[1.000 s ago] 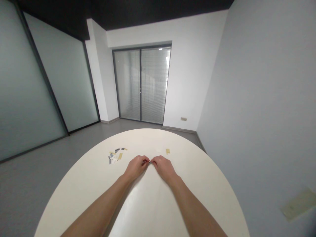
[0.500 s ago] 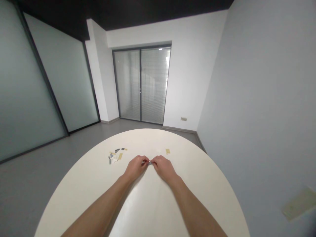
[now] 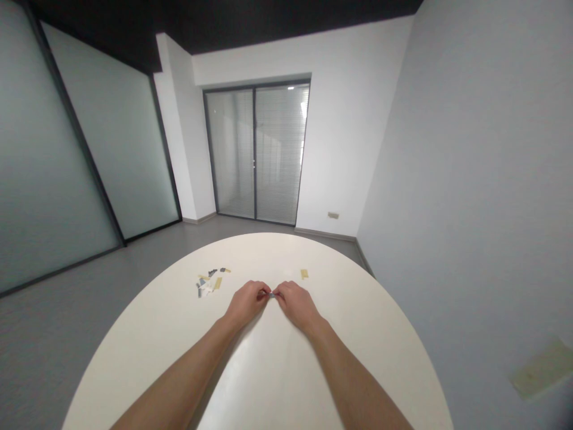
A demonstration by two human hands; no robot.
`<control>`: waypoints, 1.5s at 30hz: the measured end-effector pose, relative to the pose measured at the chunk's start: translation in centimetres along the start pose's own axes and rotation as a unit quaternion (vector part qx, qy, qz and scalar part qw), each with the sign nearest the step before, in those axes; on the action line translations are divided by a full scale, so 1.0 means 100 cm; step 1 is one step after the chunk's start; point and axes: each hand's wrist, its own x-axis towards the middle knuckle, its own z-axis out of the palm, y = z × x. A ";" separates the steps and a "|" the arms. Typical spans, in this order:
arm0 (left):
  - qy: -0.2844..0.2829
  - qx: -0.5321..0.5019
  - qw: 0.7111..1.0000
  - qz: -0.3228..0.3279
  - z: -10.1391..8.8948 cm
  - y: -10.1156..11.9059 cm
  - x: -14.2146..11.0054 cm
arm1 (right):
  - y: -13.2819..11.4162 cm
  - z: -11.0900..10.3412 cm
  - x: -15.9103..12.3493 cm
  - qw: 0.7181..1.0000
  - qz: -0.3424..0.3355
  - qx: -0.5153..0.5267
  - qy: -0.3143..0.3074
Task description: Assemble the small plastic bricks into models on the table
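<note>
**A tight pinch, dead centre**

The room is plain: a black ceiling (image 3: 179, 21) overhead, a pale grey wall (image 3: 452, 179) down the right side, and tall frosted glass panels (image 3: 107, 137) in dark frames down the left. Straight ahead, a double glass door (image 3: 256, 154) with slatted blinds behind it is set into a white wall (image 3: 353, 131), and a small wall plate (image 3: 332, 215) sits low beside it. The floor (image 3: 67, 340) is smooth grey. A pale cream desk (image 3: 286, 242) with a rounded edge fills the lower part of the view (its surface catches a long streak of light). Two bare forearms reach in over it from the bottom edge. The left hand (image 3: 248, 300) and the right hand (image 3: 297, 304) meet near the middle of the desk, both in a clenched pinch, their grips closed from either side on a small grey piece (image 3: 271, 294) (too small to make out exactly what it is), which is held just above the desktop. A loose cluster of grey, white and yellowish scraps (image 3: 210, 282) lies just left of the left hand, and a single yellowish strip (image 3: 304, 274) lies apart, just beyond the right hand.
</note>
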 end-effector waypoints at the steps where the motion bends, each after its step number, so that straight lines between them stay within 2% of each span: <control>1: 0.002 -0.003 1.000 0.000 0.000 0.001 0.000 | 0.000 0.000 0.000 1.000 -0.002 -0.001 0.001; 15: 0.006 0.001 1.000 0.014 0.002 0.001 -0.001 | -0.002 -0.004 -0.001 1.000 0.003 -0.004 -0.007; 23: 0.000 0.006 1.000 0.007 0.000 0.002 -0.001 | -0.005 -0.003 -0.002 0.999 0.023 0.019 0.012; 35: 0.003 -0.009 1.000 0.009 -0.001 0.002 -0.001 | -0.003 0.000 -0.001 0.997 0.000 0.058 0.059; 45: 0.003 -0.015 1.000 0.016 0.000 0.003 0.000 | -0.001 -0.002 0.000 0.998 0.013 0.036 0.052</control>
